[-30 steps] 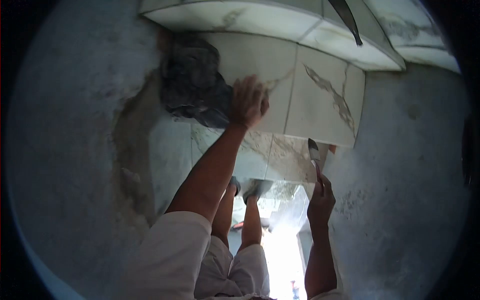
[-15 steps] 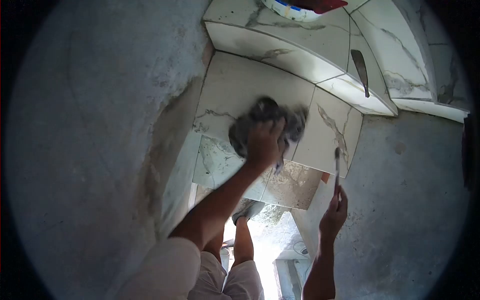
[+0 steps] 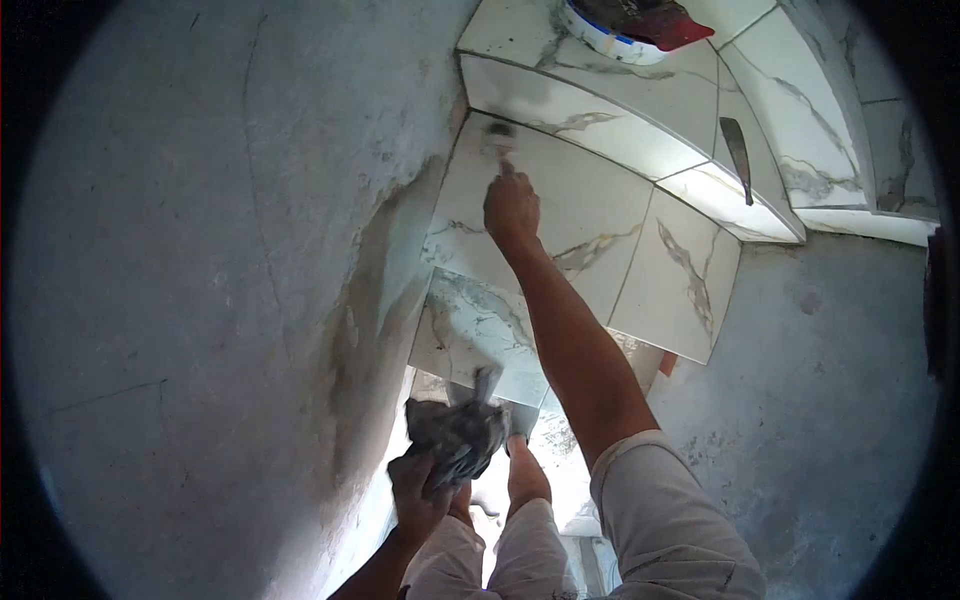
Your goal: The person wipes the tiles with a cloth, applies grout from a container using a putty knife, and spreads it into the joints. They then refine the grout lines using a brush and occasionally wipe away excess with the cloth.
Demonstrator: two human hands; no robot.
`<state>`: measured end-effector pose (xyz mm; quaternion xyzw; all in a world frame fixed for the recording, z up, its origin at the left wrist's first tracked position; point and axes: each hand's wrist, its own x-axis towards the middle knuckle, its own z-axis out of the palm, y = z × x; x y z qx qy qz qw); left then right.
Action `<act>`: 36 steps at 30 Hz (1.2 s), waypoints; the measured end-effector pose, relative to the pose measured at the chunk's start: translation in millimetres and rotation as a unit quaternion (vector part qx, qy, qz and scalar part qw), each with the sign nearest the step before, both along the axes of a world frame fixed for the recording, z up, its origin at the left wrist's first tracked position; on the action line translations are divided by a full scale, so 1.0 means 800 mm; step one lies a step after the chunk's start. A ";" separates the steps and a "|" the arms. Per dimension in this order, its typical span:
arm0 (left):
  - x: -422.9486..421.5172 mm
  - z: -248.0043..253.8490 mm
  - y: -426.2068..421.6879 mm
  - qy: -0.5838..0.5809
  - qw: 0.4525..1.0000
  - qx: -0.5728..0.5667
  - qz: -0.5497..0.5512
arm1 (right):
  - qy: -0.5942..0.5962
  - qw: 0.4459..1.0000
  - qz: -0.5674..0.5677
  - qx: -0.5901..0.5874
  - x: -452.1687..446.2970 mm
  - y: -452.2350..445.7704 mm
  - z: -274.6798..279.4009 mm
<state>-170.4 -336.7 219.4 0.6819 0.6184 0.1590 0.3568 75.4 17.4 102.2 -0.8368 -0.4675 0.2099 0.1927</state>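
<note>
My right hand (image 3: 512, 208) is closed around the handle of a small brush (image 3: 502, 148), slightly blurred by motion. Its dark bristles are at the back left corner of a pale marbled tile step (image 3: 555, 205), by the base of the riser; whether they touch is hard to tell. Low in the view, my left hand (image 3: 412, 490) grips a crumpled dark grey rag (image 3: 455, 432). The rag hangs in front of my legs, apart from the tiles.
A rough grey wall (image 3: 220, 280) runs along the left. On the upper step (image 3: 610, 90) stand a white bucket (image 3: 600, 35) with a red-edged item on top and a dark narrow blade-like tool (image 3: 736, 160). A lower step (image 3: 480, 320) lies nearer my feet.
My left hand has lifted the rag off the step and drawn it back toward my legs. My right hand has carried the brush from the right side over to the step's back left corner.
</note>
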 end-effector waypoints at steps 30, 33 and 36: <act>-0.053 0.138 -0.174 0.164 0.958 -0.181 0.152 | -0.165 0.902 0.399 0.009 0.026 -0.043 0.029; -0.049 0.137 -0.154 0.111 0.980 -0.090 0.137 | -0.234 0.884 0.368 0.170 0.042 0.022 0.029; -0.047 0.140 -0.146 0.117 0.982 -0.080 0.122 | -0.125 0.876 0.465 0.037 0.007 -0.033 -0.015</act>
